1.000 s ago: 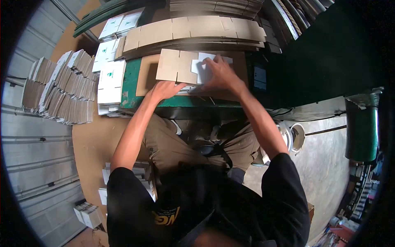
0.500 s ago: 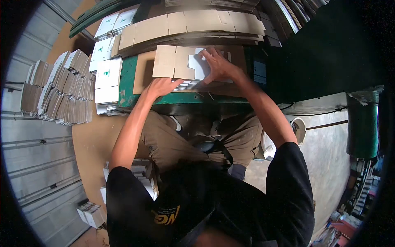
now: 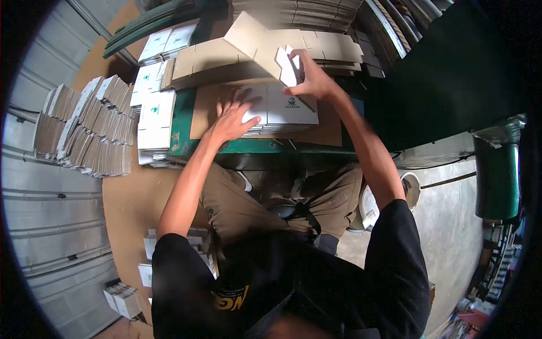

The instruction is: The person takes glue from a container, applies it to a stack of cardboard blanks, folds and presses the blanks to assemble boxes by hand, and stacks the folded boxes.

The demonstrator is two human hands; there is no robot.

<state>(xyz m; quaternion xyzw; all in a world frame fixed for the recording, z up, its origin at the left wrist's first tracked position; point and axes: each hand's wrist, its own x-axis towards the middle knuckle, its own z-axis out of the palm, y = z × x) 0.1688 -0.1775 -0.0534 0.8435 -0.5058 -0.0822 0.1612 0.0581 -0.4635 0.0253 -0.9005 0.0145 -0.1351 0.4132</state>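
Note:
My right hand [image 3: 313, 79] grips the white folded end of a brown cardboard box blank [image 3: 254, 42], which is raised and tilted above the bench. My left hand [image 3: 230, 120], open with fingers spread, lies at the left end of a stack of flat white cartons [image 3: 291, 110]. The top carton has a small green print. The stack lies on a brown cardboard sheet [image 3: 330, 127] on the green bench [image 3: 183, 121].
Behind the stack lies a long row of brown blanks [image 3: 330, 42]. White cartons [image 3: 155, 113] are piled to the left, with leaning bundles of blanks [image 3: 93, 130] farther out. A green cylinder [image 3: 497, 175] stands at the right, and a bucket [image 3: 411, 186] is on the floor.
My right hand has lifted the brown blank up and away from the stack, uncovering the white printed carton. My left hand has moved from the stack's front edge onto its left end.

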